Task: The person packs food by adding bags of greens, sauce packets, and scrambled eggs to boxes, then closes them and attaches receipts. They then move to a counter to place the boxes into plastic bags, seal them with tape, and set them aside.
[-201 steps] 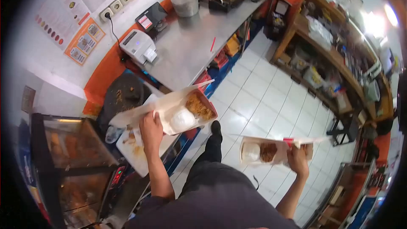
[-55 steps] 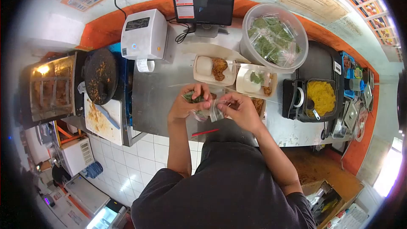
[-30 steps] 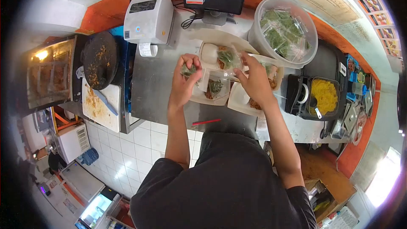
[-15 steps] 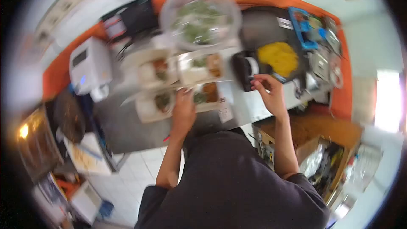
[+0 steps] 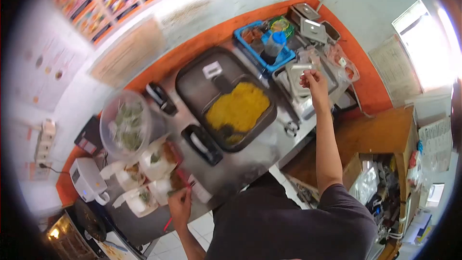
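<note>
My left hand (image 5: 180, 205) is at the front corner of a group of open food boxes (image 5: 156, 198), its fingers drawn together. Thin red bits show at its fingertips and beside its wrist; I cannot tell whether they are one stick in the hand. The boxes hold white rice and small green and orange-brown portions. Close to the fingertips lies a white printed slip (image 5: 200, 190). My right hand (image 5: 314, 85) is raised over stacked metal lids (image 5: 297, 78) at the right, fingers curled in and their grip hidden.
A dark two-part pan (image 5: 185, 79) holds yellow rice (image 5: 240, 108). Beside it stand two black holders (image 5: 202, 144) (image 5: 161, 98). A clear tub (image 5: 108, 127) holds bagged greens. Blue basket (image 5: 240, 38) and scissors (image 5: 291, 128) lie right; a white printer (image 5: 86, 178) stands left.
My view has swung right. My right hand has left the black holder and reached out over the metal lids. My left hand has shifted to the front corner of the food boxes.
</note>
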Motion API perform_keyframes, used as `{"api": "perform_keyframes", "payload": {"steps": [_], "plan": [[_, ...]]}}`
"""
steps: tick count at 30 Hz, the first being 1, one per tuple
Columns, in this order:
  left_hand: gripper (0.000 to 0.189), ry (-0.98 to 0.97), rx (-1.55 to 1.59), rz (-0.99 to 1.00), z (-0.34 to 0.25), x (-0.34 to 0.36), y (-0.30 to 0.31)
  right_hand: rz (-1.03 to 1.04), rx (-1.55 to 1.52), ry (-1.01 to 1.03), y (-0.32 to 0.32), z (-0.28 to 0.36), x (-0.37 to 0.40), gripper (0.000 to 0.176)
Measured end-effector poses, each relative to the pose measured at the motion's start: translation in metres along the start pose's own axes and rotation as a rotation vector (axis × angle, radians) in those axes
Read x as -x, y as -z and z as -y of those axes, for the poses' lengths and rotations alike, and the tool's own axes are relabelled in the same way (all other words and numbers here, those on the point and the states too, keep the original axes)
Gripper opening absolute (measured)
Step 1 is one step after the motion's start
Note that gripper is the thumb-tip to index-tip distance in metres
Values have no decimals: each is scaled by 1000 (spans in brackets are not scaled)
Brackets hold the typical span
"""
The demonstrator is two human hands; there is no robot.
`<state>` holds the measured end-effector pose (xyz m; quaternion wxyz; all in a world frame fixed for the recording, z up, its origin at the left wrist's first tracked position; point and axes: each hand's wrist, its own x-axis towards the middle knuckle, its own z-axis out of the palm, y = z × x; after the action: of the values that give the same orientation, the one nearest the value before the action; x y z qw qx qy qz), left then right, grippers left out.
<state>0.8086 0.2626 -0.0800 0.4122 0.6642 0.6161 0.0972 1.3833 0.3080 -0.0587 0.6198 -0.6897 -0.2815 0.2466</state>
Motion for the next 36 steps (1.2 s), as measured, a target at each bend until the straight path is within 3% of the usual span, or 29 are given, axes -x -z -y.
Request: {"api": "perform_keyframes", "payload": {"steps": [3, 7, 9, 11, 12, 14, 15, 16, 17, 18, 20, 21, 23, 25, 26, 28, 29, 31, 32, 34, 35, 36], "plan": [[23, 151, 251, 65, -9, 7, -72, 5, 81, 48, 34, -26, -110, 21], [25, 117, -130, 313, -70, 21, -122, 37, 638, 352, 38, -100, -256, 26], [28, 101, -192, 366, -99, 20, -137, 72, 679, 462, 16, -131, -316, 26], [35, 315, -29, 406, -91, 31, -151, 96, 703, 590, -1, -129, -358, 27], [43, 284, -10, 392, -76, 33, -158, 86, 776, 570, -8, -121, -372, 27], [43, 402, 67, 295, 1, 46, -172, 111, 850, 507, -30, -120, -414, 27], [43, 409, 42, 248, -18, 47, -158, 173, 871, 456, -33, -131, -433, 28], [55, 341, 299, 146, -59, 63, -149, 163, 719, 445, -34, -124, -436, 30], [69, 249, 566, 48, -89, 67, -148, 73, 772, 441, -38, -144, -456, 26], [69, 250, 572, 31, -104, 70, -145, 119, 897, 398, -38, -160, -474, 26], [57, 565, 426, -148, -120, 67, -139, 168, 1029, 358, -40, -176, -503, 26], [57, 570, 430, -147, -101, 70, -148, 266, 1090, 257, -41, -182, -515, 28], [51, 624, 501, -333, -45, 91, -168, 372, 1152, 138, -42, -206, -531, 29], [50, 698, 415, -200, -65, 76, -157, 419, 1349, 146, -45, -229, -547, 34], [48, 756, 333, -74, -75, 71, -153, 435, 1356, 140, -48, -220, -547, 34], [48, 743, 348, -87, -55, 79, -163, 684, 1354, 22, -52, -190, -543, 38], [48, 684, 368, -53, -55, 80, -164, 695, 1356, 14, -52, -163, -533, 38], [48, 599, 475, -26, -35, 87, -167, 753, 1146, -310, -52, -113, -516, 39], [48, 598, 464, -30, -18, 93, -171, 754, 1134, -313, -52, -109, -516, 39], [46, 632, 542, -102, 13, 106, -171, 860, 1115, 27, -49, -112, -513, 48], [45, 530, 521, -110, 28, 114, -171, 856, 1107, 19, -48, -115, -511, 48], [45, 531, 513, -106, 36, 118, -169, 880, 1044, 142, -48, -117, -509, 49]]}}
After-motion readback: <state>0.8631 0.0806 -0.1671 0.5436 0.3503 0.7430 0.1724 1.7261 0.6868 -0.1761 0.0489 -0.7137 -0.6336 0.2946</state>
